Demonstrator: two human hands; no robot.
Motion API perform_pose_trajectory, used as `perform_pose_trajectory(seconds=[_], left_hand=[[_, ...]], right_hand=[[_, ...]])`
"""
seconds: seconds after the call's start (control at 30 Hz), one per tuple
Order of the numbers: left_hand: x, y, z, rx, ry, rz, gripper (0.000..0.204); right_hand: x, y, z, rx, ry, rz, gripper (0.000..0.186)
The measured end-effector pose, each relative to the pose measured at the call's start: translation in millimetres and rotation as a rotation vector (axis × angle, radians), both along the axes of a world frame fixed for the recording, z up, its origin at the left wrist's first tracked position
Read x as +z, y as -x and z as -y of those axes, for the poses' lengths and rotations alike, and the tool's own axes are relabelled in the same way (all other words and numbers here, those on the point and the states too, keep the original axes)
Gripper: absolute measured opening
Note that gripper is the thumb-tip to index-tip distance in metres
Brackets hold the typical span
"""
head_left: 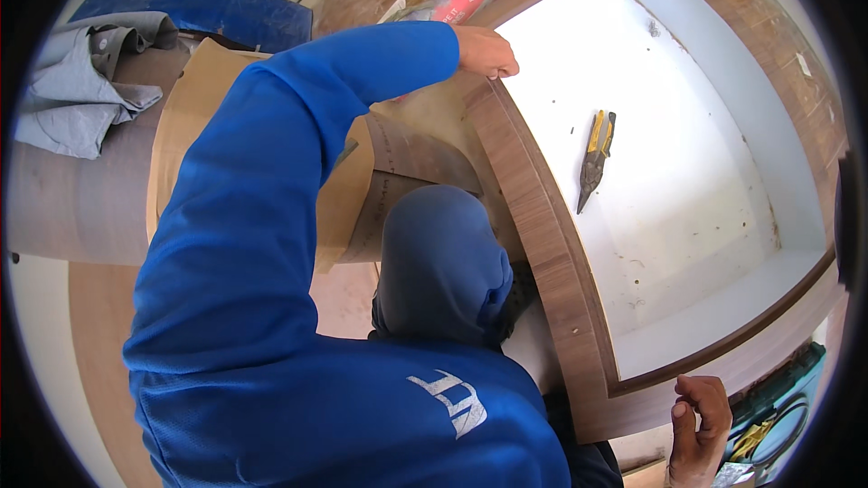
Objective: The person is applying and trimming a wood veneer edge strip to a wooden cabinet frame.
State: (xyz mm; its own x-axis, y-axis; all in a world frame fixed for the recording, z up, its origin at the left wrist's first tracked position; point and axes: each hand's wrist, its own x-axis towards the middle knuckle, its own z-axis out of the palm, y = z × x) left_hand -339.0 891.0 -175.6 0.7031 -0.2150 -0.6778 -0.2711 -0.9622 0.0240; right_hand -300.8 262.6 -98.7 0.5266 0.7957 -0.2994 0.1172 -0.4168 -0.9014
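Note:
A shallow box-like furniture panel with a wood-grain frame [533,185] and white inside stands tilted in front of me and to my right. My left hand [486,51] is closed in a fist at the frame's far left edge; whatever is in its fingers is hidden. My right hand [701,425] is beside the near right corner of the frame, its fingers curled inward and the thumb bent. Nothing shows in it. Snips [595,161] with yellow-and-black handles lie on the white panel surface, blades toward me, apart from both hands.
My bent knee [443,267] is left of the frame. Large brown rolls [81,190] with a grey cloth [90,81] lie at the left. Red-and-white sacks [457,0] and a blue sheet-like object [199,4] are behind. A green case [778,398] sits at the lower right.

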Motion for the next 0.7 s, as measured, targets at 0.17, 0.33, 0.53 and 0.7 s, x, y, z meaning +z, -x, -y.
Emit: perform_pose_trajectory(seconds=[0.17,0.33,0.53,0.7], left_hand=[[-8,9,-8,0.074,0.034,0.042,0.011],[-12,13,-6,-0.055,0.012,0.114,0.007],[-5,2,22,-0.067,0.112,0.045,0.007],[4,-4,67,-0.011,-0.053,-0.111,0.008]], right_hand=[[4,-4,0,0.045,0.023,-0.018,0.021],[7,-2,0,0.032,-0.003,-0.001,0.02],[-2,8,-10,-0.014,0.011,-0.004,0.018],[-7,10,-5,-0.035,0.01,-0.01,0.017]])
